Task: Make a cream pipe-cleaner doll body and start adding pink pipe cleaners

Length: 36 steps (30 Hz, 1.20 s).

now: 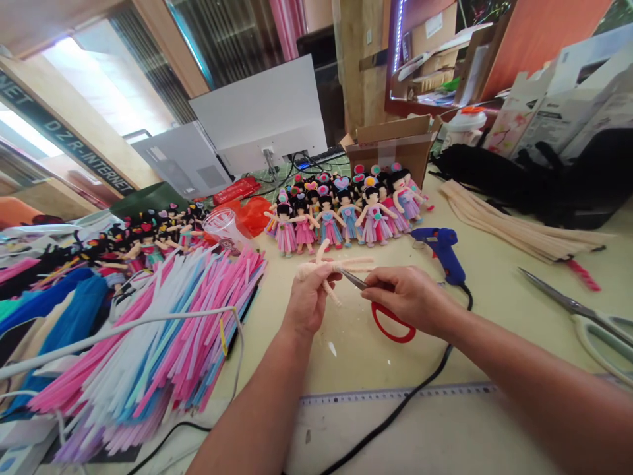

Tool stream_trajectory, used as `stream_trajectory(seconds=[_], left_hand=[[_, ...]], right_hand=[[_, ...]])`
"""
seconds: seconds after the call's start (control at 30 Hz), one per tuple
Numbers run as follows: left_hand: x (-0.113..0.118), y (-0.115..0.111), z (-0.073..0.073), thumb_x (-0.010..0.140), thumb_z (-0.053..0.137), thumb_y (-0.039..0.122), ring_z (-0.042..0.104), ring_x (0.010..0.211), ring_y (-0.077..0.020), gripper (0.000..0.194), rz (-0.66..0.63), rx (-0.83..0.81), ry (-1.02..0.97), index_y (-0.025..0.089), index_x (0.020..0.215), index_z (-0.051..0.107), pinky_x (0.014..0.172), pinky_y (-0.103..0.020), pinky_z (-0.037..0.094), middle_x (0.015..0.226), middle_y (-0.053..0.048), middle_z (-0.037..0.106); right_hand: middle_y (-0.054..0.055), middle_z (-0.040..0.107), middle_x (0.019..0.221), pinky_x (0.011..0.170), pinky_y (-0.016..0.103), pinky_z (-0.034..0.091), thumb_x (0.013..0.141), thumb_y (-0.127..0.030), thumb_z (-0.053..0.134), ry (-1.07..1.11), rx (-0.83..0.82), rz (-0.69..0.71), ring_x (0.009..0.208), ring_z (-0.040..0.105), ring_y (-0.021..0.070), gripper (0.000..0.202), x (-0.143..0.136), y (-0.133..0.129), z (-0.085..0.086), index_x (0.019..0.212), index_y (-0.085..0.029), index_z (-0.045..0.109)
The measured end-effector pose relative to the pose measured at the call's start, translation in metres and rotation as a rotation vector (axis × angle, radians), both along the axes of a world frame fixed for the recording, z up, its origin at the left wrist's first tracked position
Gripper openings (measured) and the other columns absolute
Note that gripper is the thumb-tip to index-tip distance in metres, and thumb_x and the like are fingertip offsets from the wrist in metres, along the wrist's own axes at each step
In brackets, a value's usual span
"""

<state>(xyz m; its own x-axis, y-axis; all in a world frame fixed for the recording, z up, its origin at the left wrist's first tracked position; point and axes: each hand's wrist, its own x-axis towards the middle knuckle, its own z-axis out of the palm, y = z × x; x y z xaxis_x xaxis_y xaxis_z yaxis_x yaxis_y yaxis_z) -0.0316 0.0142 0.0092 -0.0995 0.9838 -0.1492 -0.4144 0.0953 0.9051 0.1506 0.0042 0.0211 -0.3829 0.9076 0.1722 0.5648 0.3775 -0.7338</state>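
My left hand (pixel 311 297) pinches a cream fuzzy pipe-cleaner figure (pixel 323 251), whose thin limbs stick out up, down and to the right. My right hand (pixel 403 297) is closed around small scissors with a red handle loop (pixel 394 338) showing below the fingers. Their grey metal tip (pixel 352 280) points left and meets the figure close to my left fingertips. Just beyond both hands stand several finished pipe-cleaner dolls (pixel 326 221) with black hair and pink or blue skirts. My fingers partly hide the figure's middle.
Right of my hands lies a blue glue gun (pixel 445 251), its black cable crossing the table. Larger scissors (pixel 576 307) and beige pipe cleaners (pixel 514 224) lie farther right. Left are bundled coloured pipe cleaners (pixel 163 323) and a clear plastic cup (pixel 225 227). Behind the dolls is a cardboard box (pixel 390 142).
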Motion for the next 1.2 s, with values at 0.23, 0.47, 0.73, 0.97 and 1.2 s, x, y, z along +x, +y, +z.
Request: stream_trajectory(seconds=[0.23, 0.47, 0.73, 0.97, 1.2], left_hand=[[0.0007, -0.0007, 0.0005, 0.057, 0.083, 0.030, 0.061, 0.065, -0.0109, 0.027, -0.004, 0.023, 0.010, 0.017, 0.075, 0.067, 0.065, -0.026, 0.042, 0.072, 0.001, 0.067], [0.0008, -0.0013, -0.0002, 0.057, 0.084, 0.031, 0.061, 0.071, -0.0125, 0.026, 0.007, 0.138, 0.063, 0.018, 0.074, 0.069, 0.070, -0.028, 0.044, 0.075, 0.001, 0.067], [0.0011, -0.0032, 0.0006, 0.060, 0.086, 0.031, 0.060, 0.072, -0.0133, 0.025, 0.019, 0.262, 0.134, 0.020, 0.076, 0.070, 0.075, -0.030, 0.047, 0.073, 0.001, 0.067], [-0.0011, -0.0063, 0.0039, 0.061, 0.085, 0.026, 0.054, 0.068, -0.0127, 0.022, 0.062, 0.278, 0.308, 0.019, 0.076, 0.071, 0.063, -0.026, 0.042, 0.071, 0.002, 0.064], [-0.0026, -0.0048, -0.0010, 0.064, 0.083, 0.028, 0.055, 0.068, -0.0133, 0.020, 0.052, 0.302, 0.333, 0.019, 0.078, 0.072, 0.063, -0.026, 0.042, 0.071, 0.001, 0.065]], right_hand=[[-0.002, 0.058, 0.056, 0.055, 0.025, 0.033, 0.082, -0.029, 0.058, 0.009, -0.001, -0.023, 0.053, 0.045, 0.0108, 0.017, -0.0004, -0.0002, -0.0008, 0.069, -0.019, 0.065], [-0.003, 0.052, 0.054, 0.053, 0.025, 0.031, 0.081, -0.031, 0.057, 0.075, -0.080, -0.007, 0.053, 0.042, 0.0105, 0.022, -0.0001, 0.0002, -0.0025, 0.064, -0.019, 0.061], [-0.004, 0.050, 0.052, 0.047, 0.024, 0.031, 0.073, -0.033, 0.060, 0.200, -0.301, 0.000, 0.048, 0.038, 0.0089, 0.020, 0.0011, 0.0042, -0.0009, 0.060, -0.018, 0.060], [-0.002, 0.053, 0.049, 0.042, 0.022, 0.030, 0.071, -0.034, 0.064, 0.212, -0.423, 0.009, 0.045, 0.040, 0.0082, 0.020, 0.0043, 0.0075, 0.0005, 0.060, -0.018, 0.062], [-0.002, 0.054, 0.051, 0.044, 0.022, 0.032, 0.071, -0.031, 0.068, 0.224, -0.514, -0.022, 0.046, 0.043, 0.0085, 0.018, 0.0024, 0.0083, 0.0037, 0.060, -0.018, 0.061]])
